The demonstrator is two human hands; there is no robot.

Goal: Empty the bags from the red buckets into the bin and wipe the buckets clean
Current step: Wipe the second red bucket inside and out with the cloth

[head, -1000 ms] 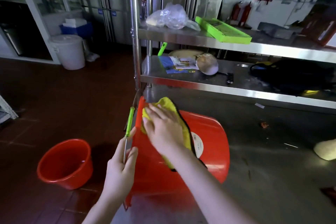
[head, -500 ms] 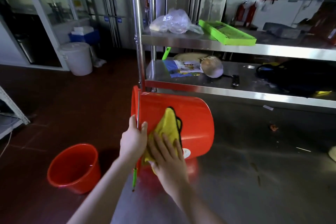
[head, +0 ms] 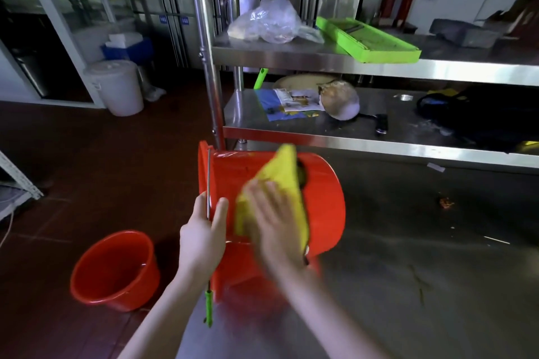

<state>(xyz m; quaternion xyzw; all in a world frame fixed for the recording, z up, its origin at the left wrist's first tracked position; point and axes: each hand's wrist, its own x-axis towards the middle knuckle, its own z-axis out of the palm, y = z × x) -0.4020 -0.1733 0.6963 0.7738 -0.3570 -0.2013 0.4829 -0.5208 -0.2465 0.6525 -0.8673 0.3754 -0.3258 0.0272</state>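
A red bucket [head: 323, 198] lies on its side at the left end of a steel table [head: 408, 285], its mouth facing left. My left hand [head: 201, 239] grips its rim, over the thin wire handle with a green grip hanging below. My right hand [head: 277, 224] presses a yellow cloth [head: 284, 175] flat against the bucket's outer wall; the hand is blurred. A second red bucket [head: 113, 269] stands upright on the dark red floor at the lower left, with nothing visible inside it.
A steel rack rises behind the table, its post [head: 208, 67] just beyond the bucket's rim. Its shelves hold a clear plastic bag [head: 268, 22], a green tray [head: 367, 39], papers and a dark bag. A white lidded bin [head: 116, 86] stands on the floor at left.
The bucket has been turned on the table and my left hand shifted its grip along the rim. My right hand slid the cloth across the bucket's side, now further right.
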